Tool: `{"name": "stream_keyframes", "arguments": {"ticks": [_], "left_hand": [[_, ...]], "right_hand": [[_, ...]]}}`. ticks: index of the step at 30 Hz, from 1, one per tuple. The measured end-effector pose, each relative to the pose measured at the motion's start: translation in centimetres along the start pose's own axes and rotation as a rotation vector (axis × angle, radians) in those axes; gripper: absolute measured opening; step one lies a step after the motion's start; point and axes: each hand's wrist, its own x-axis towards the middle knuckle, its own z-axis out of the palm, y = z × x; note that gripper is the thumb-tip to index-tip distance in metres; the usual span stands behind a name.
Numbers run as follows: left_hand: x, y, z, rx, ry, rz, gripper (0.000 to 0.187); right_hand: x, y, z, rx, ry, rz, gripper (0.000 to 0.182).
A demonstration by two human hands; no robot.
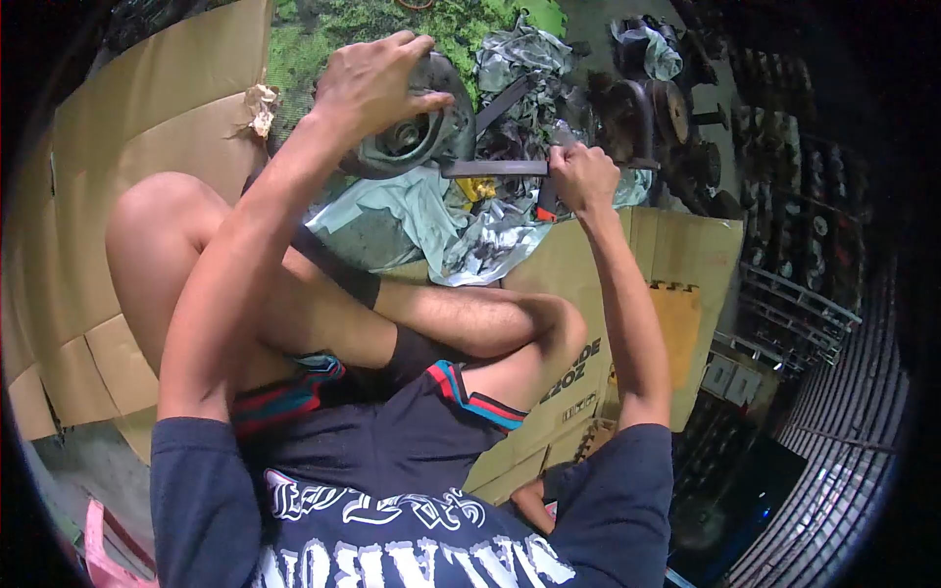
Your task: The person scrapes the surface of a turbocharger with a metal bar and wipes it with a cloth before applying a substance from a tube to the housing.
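My left hand (377, 83) is laid over a dark, greasy round metal housing (397, 147), with its thumb spread across the top and its fingers bent over the far side. A hollow hub shows in the housing below my palm. In a closed fist, my right hand (584, 178) holds a flat grey metal bar (500, 169). The bar points left, its far end right at the housing's lower edge. A tool with an orange tip (546, 213) lies just under my right fist. Crumpled pale plastic sheeting (402, 211) is spread beneath the housing.
Flattened cardboard (147, 127) covers the floor at left, with more cardboard (559, 284) by my right knee. Dirty plastic wrapping (524, 59) lies on the green mat (299, 64). Round metal parts (671, 113) stand at upper right, near shelves of dark parts (784, 186).
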Motion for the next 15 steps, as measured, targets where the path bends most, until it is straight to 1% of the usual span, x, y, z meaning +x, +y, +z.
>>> {"name": "stream_keyframes", "arguments": {"ticks": [2, 3, 4, 6, 7, 9, 10, 12, 13, 15], "left_hand": [[0.2, 0.3, 0.3, 0.011, 0.025, -0.014, 0.071], [0.4, 0.4, 0.4, 0.012, -0.002, -0.015, 0.071], [0.5, 0.5, 0.5, 0.01, 0.003, -0.007, 0.071], [0.1, 0.2, 0.4, -0.014, 0.063, -0.01, 0.071], [-0.1, -0.2, 0.5, -0.007, 0.055, -0.015, 0.071], [0.0, -1.0, 0.2, -0.02, 0.052, -0.021, 0.073], [0.1, -1.0, 0.0, -0.011, 0.053, -0.029, 0.073], [0.4, -0.2, -0.2, 0.018, -0.032, -0.026, 0.076], [0.6, 0.2, -0.1, 0.049, -0.04, -0.026, 0.075], [0.7, 0.3, 0.7, 0.034, -0.004, -0.012, 0.073]], "right_hand": [[-1.0, -0.1, 0.4, 0.047, 0.066, 0.039, 0.044], [-1.4, -0.9, 0.9, -0.009, 0.113, 0.039, 0.043], [-2.1, -1.7, 1.3, 0.05, 0.138, 0.004, 0.042], [-2.4, -2.3, 3.0, -0.001, 0.066, -0.039, 0.04], [-2.7, -2.0, 3.4, 0.008, 0.06, -0.043, 0.04], [-3.3, -0.1, 2.9, 0.295, 0.106, 0.043, 0.041], [-3.4, 1.0, 2.9, 0.301, 0.106, 0.032, 0.041], [-4.3, 2.9, 2.8, 0.301, 0.12, 0.071, 0.045], [-4.5, 3.3, 2.9, 0.298, 0.12, 0.07, 0.045], [-5.1, 3.4, 2.4, 0.29, 0.145, 0.151, 0.048]]}}
